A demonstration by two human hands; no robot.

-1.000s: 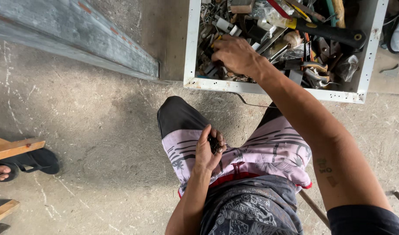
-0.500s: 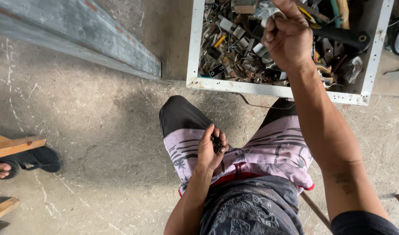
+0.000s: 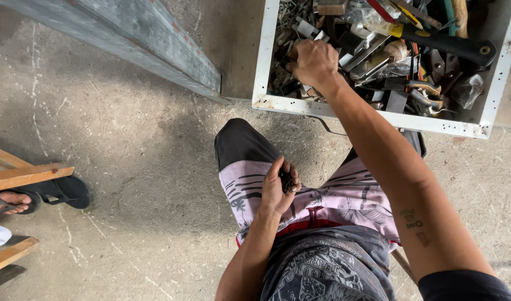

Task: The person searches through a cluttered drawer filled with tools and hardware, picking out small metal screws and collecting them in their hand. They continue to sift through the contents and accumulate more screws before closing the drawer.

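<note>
My right hand (image 3: 314,62) reaches into a white metal tray (image 3: 261,67) full of mixed tools and hardware, fingers curled down among the small dark pieces at its left side; whether it grips one I cannot tell. My left hand (image 3: 277,187) rests over my lap, closed on a bunch of small dark metal pieces (image 3: 286,181). I crouch on the concrete floor in pink patterned shorts (image 3: 344,198).
A black-handled tool (image 3: 450,44) and clear plastic bags lie in the tray. A grey metal beam (image 3: 155,42) runs across the top left. At the left, another person's sandalled foot (image 3: 13,202) stands by wooden bars (image 3: 27,175).
My right hand, raised over the middle of the tray half a second ago, has dropped back down into the tray's left side. The left hand has stayed in place.
</note>
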